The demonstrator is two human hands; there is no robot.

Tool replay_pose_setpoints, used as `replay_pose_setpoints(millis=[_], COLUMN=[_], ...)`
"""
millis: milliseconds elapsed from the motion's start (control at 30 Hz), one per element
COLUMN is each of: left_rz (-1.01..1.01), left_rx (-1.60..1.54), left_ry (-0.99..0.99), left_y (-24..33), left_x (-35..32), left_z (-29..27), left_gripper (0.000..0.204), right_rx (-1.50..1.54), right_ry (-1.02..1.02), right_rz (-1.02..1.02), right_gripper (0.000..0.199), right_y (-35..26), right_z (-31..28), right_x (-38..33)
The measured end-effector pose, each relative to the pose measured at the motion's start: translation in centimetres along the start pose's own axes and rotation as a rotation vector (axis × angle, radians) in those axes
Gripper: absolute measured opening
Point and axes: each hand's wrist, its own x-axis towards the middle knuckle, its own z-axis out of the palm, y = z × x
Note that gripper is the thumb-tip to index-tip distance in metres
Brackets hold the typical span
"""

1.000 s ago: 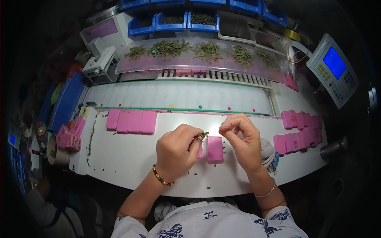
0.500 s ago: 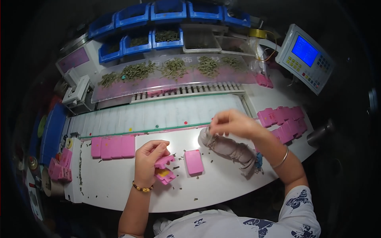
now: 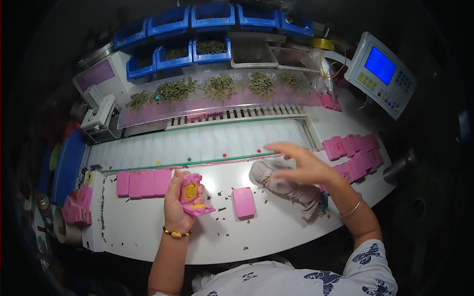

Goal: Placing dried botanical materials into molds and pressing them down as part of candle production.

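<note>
My left hand holds a pink rubber mould, its two halves hinged apart and a yellow patch showing inside. The thumb stands up along one side, and fingertips show at the other. Just right of it, a closed pink mould block lies on the table. My right hand is open, fingers spread, with nothing seen in it. It hovers above a grey cloth bundle, a tied, rounded roll lying on the table. Whether the hand touches the cloth is hard to tell.
Pink blocks line the table at left and right. A pale strip with coloured dots crosses behind. Beyond are a clear tray with greenish bits, blue bins and a control panel at right.
My left hand has turned the mould so its inner faces show, opened wider. My right hand has gone from closed fingers to spread ones. A red dot has appeared on the strip near it.
</note>
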Motion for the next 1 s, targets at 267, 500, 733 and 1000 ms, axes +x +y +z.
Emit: replay_pose_setpoints(millis=[267, 500, 733, 1000], left_rz=[-0.112, -0.175, 0.184, 0.428], left_rx=[-0.01, 0.262, 0.58, 0.563], left_ry=[-0.067, -0.046, -0.14, -0.169], left_y=[-1.0, -1.9, -3.0, -1.0], left_x=[0.0, -0.2, -2.0, -2.9], left_z=[2.1, 1.0, 3.4, 4.4], left_gripper=[0.024, 0.044, 0.037, 0.034], right_rx=[-0.378, -0.659, -0.718, -0.693], right_ry=[-0.056, 0.696, 0.186, 0.249], right_rz=[-0.038, -0.506, -0.543, -0.554], right_gripper=[0.074, 0.057, 0.052, 0.05], right_y=[-3.0, -10.8, -10.2, -13.0], right_z=[4.0, 1.9, 5.7, 7.2], right_x=[-3.2, -0.9, -1.7, -1.9])
